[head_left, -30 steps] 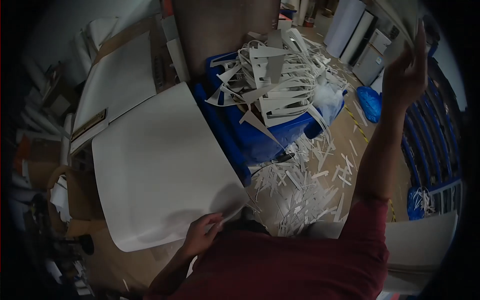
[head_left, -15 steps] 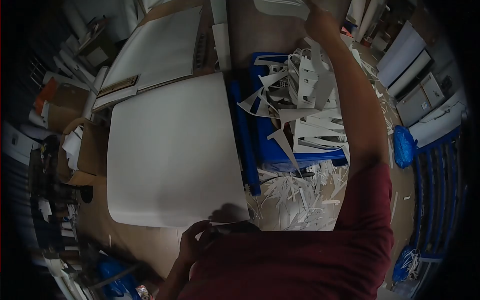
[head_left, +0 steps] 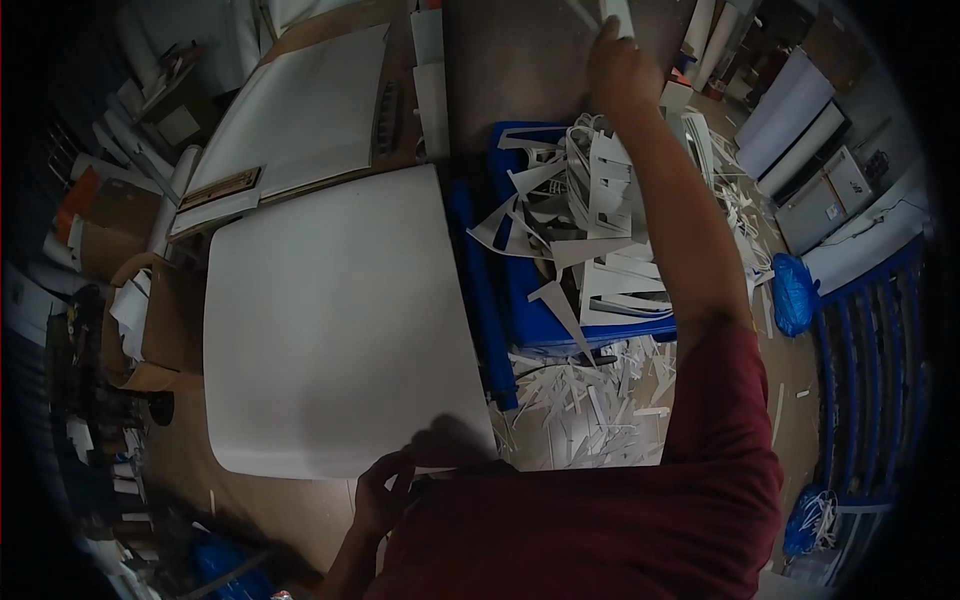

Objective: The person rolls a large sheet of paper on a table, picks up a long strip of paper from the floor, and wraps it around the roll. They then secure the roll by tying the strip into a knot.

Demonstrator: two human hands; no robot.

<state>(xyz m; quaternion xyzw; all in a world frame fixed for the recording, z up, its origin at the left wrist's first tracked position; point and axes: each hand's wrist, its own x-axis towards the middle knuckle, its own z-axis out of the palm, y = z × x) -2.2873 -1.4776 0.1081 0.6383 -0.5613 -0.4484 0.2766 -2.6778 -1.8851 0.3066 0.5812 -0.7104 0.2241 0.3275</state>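
Observation:
At the top of the head view, my right hand (head_left: 625,78) is stretched far forward and closed on a white cut piece of sheet (head_left: 618,14), most of which lies beyond the frame. Below that arm, a blue bin (head_left: 515,305) is heaped with white cut-out offcuts (head_left: 610,195). My left hand (head_left: 382,492) is low, close to my body, at the near edge of a large white sheet (head_left: 330,320). Its fingers are curled together, and whatever they pinch is hidden by shadow and my shirt.
White trimmings (head_left: 600,400) litter the floor below the bin. A cardboard box (head_left: 160,345) with paper inside stands left of the sheet. Behind lies a stack of white boards (head_left: 310,100). Blue bags (head_left: 795,295) and a blue slatted rack (head_left: 875,370) are on the right.
My right hand has moved slightly left and down, and the piece in it has turned, its broad part going out of frame. My left hand stays by the sheet's near edge.

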